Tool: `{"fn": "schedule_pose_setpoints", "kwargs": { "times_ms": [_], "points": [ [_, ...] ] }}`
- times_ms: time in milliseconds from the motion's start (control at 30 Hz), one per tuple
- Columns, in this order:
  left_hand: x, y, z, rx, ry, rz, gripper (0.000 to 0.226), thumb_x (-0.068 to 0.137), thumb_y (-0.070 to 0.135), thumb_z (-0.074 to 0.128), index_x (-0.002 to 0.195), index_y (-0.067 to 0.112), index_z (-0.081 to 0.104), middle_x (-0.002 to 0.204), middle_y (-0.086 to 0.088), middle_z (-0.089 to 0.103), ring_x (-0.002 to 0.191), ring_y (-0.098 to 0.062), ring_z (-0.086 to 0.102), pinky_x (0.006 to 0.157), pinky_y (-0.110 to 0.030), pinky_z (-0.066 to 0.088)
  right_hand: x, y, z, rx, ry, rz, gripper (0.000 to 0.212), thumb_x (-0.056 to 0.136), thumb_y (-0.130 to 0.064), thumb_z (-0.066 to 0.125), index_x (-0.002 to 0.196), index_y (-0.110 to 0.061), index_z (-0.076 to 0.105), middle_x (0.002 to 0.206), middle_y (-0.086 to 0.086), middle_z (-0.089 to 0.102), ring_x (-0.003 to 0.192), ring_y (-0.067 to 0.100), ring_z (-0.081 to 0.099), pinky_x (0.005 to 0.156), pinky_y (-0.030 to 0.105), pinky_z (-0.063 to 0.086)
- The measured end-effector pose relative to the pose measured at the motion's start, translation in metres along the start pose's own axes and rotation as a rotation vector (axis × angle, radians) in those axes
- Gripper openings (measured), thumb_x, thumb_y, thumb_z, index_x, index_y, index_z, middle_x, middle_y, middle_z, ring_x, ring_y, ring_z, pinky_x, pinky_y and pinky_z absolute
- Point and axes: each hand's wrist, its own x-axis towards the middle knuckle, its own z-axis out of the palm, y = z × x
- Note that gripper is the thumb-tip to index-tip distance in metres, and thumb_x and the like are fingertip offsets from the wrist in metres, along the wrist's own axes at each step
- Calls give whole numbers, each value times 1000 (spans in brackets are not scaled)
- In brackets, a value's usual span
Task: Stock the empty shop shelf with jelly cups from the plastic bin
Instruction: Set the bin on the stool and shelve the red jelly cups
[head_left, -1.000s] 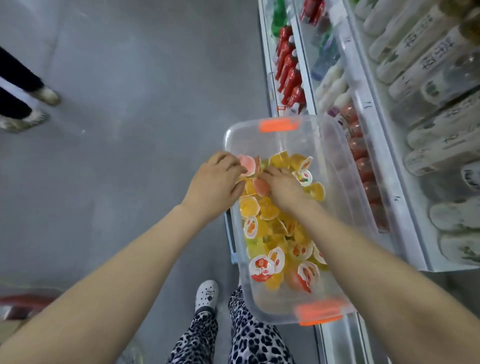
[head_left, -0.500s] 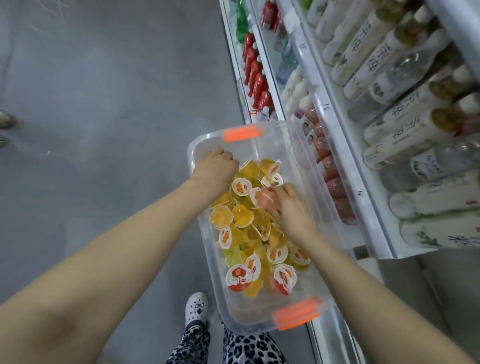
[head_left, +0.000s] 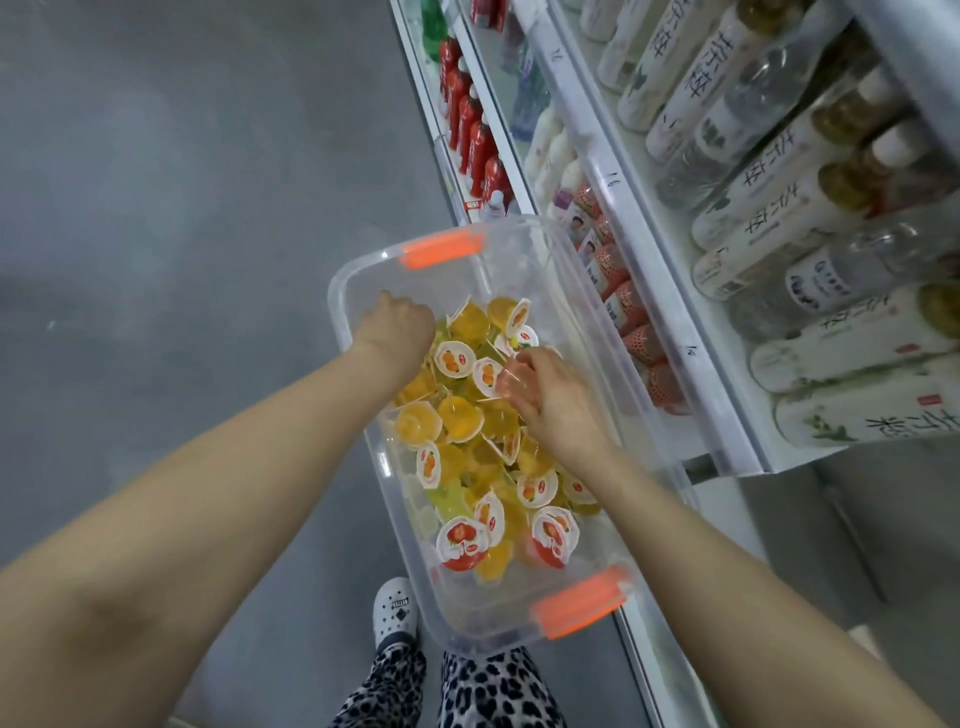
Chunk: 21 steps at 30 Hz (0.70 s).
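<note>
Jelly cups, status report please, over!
Left hand curled among jelly cups, grip hidden. Right hand pinches a pinkish cup. Both inside the plastic bin. Nothing blocking.

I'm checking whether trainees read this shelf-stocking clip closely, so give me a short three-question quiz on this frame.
1. Multiple choice: which hand pinches the pinkish translucent jelly cup inside the clear rectangular plastic bin? A left, B right, C neither.
2. True or false: the bin holds only green jelly cups.
3. Fill in: the bin's two end handles are coloured ____.
Key: 1 B, the right hand. 2 False: most are yellow and orange jelly cups. 3 Orange.
</note>
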Motion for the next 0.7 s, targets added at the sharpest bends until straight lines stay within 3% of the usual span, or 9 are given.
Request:
{"fn": "schedule_pose_setpoints", "kwargs": {
  "times_ms": [100, 233, 367, 500, 600, 700],
  "points": [
    [-11, 0, -11, -169, 40, 1, 50, 93, 7, 49, 141, 8, 34, 128, -20, 44, 117, -37, 43, 97, -41, 40, -15, -7, -4, 27, 40, -26, 45, 93, -32, 64, 132, -21, 45, 127, 3, 59, 113, 21, 58, 90, 33, 49],
    [-38, 1, -25, -421, 123, 22, 52, 96, 6, 46, 144, 21, 34, 129, -20, 43, 117, -37, 42, 98, -39, 34, -39, -20, -16, 63, 120, -20, 49, 98, -40, 55, 140, -20, 43, 128, 7, 59, 114, 24, 56, 93, 35, 45],
    [-66, 7, -22, -824, 198, 34, 41, 95, 17, 55, 132, 20, 37, 123, -18, 47, 105, -38, 51, 88, -41, 40, -67, -32, -32, 86, 206, 14, 48, 95, -45, 55, 136, -21, 46, 120, 4, 60, 99, 20, 59, 82, 29, 43],
    [-101, 18, -31, -1158, 256, 108, 30, 94, 44, 54, 107, 25, 34, 92, 1, 63, 77, -20, 60, 65, -33, 45, -102, -45, -53, 125, 312, 32, 45, 95, -41, 57, 136, -25, 45, 115, 1, 60, 81, 5, 53, 78, 28, 44],
    [-131, 30, -36, -1228, 350, 203, 37, 81, 41, 66, 97, 30, 35, 84, 12, 63, 79, -22, 66, 73, -40, 54, -132, -51, -69, 173, 395, 59, 39, 92, -36, 61, 129, -28, 49, 117, -6, 57, 85, 0, 48, 83, 28, 43],
    [-154, 47, -39, -1330, 405, 304, 39, 81, 30, 71, 105, 26, 41, 97, 7, 62, 85, -18, 65, 73, -34, 53, -162, -54, -80, 241, 517, 119, 33, 86, -33, 68, 111, -31, 47, 101, -11, 57, 85, 9, 53, 75, 28, 44]
  ]
}}
